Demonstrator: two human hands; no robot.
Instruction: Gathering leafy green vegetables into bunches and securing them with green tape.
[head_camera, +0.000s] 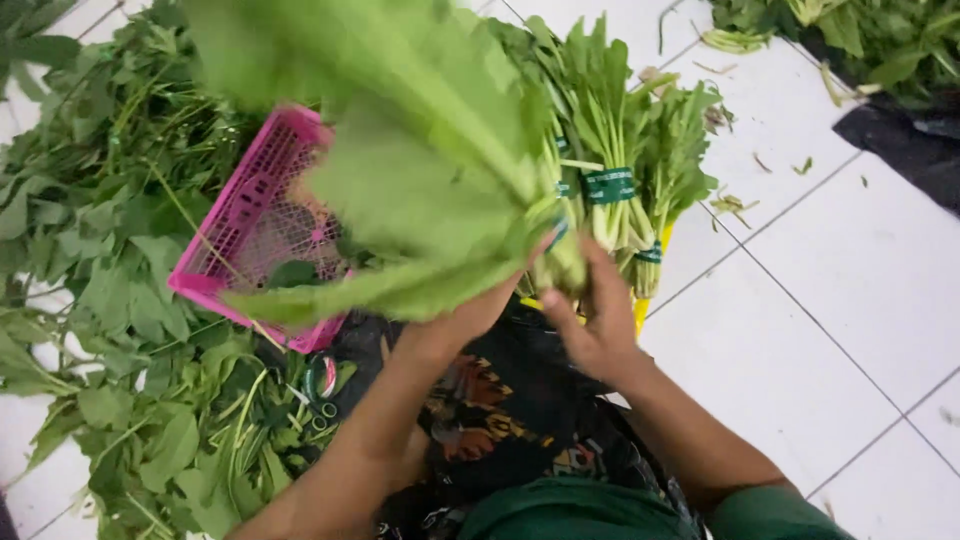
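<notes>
Over the lap, both hands (590, 320) clasp a leafy bunch (420, 170).

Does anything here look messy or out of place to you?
Yes: stray stem and leaf scraps lie scattered over the white tiled floor, right of the banded bundles. The pink basket sits tilted, half buried in loose greens.
</notes>
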